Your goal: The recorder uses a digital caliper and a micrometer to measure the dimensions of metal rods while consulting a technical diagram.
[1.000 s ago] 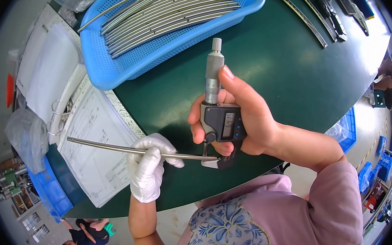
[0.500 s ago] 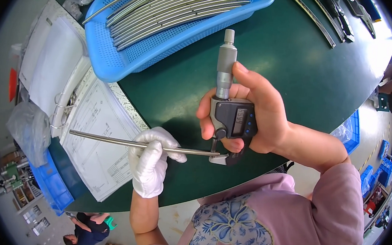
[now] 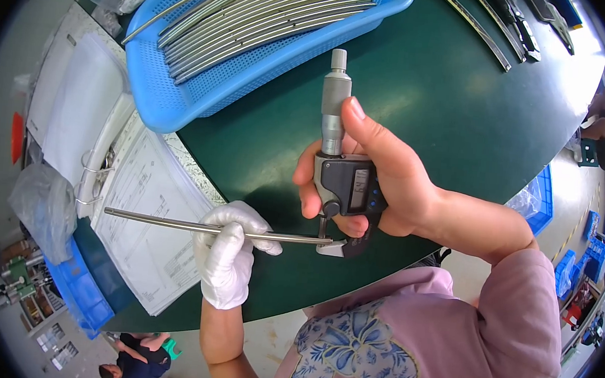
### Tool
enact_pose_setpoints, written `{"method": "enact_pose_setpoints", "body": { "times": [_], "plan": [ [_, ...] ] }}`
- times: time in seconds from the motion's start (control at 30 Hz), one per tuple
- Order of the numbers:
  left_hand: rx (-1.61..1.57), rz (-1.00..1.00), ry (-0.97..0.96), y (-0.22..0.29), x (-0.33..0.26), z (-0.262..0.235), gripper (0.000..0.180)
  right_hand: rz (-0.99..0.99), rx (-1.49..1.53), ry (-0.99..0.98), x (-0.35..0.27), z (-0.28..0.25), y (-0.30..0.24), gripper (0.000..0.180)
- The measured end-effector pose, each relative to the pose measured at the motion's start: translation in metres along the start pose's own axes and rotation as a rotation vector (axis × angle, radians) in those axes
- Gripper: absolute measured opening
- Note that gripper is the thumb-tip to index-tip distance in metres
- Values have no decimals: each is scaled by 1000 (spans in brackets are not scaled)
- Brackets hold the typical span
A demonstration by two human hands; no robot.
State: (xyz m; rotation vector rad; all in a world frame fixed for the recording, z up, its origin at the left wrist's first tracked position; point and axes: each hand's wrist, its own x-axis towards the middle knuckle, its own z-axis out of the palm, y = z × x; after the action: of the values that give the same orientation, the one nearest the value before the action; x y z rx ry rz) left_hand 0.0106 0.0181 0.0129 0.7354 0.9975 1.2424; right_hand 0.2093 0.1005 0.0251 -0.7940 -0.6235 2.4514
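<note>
In a white glove, my left hand (image 3: pixel 228 254) pinches a thin metal rod (image 3: pixel 158 220) between thumb and fingers. The rod lies nearly level, its left end over the papers. My bare right hand (image 3: pixel 396 175) is wrapped round a digital micrometer (image 3: pixel 342 185), held upright with its grey thimble on top and my thumb against the sleeve. The rod's right end sits in the micrometer's jaw gap, between spindle and anvil; whether both faces touch it I cannot tell. A small display on the black body faces up.
A blue perforated basket (image 3: pixel 173 115) full of similar metal rods stands at the far left of the green table (image 3: pixel 464 116). An open ring binder with printed drawings (image 3: pixel 148 248) lies left. Long metal strips and a caliper-like tool (image 3: pixel 518 28) lie far right. Another person (image 3: pixel 140 361) is beyond the table.
The micrometer and my right hand have shifted slightly left. The rod's right end sits a little lower in the picture. The reading on the display looks different.
</note>
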Motion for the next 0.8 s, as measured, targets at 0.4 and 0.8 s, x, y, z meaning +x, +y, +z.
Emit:
{"method": "enact_pose_setpoints", "body": {
  "times": [0.4, 0.8],
  "plan": [
    [-17, 11, 25, 2, 0, -1, 22, 0, 61, -28, -1, -3, -1, 72],
    [-30, 6, 19, 1, 3, 0, 22, -8, 0, -23, -2, -3, -3, 67]
  ]
}}
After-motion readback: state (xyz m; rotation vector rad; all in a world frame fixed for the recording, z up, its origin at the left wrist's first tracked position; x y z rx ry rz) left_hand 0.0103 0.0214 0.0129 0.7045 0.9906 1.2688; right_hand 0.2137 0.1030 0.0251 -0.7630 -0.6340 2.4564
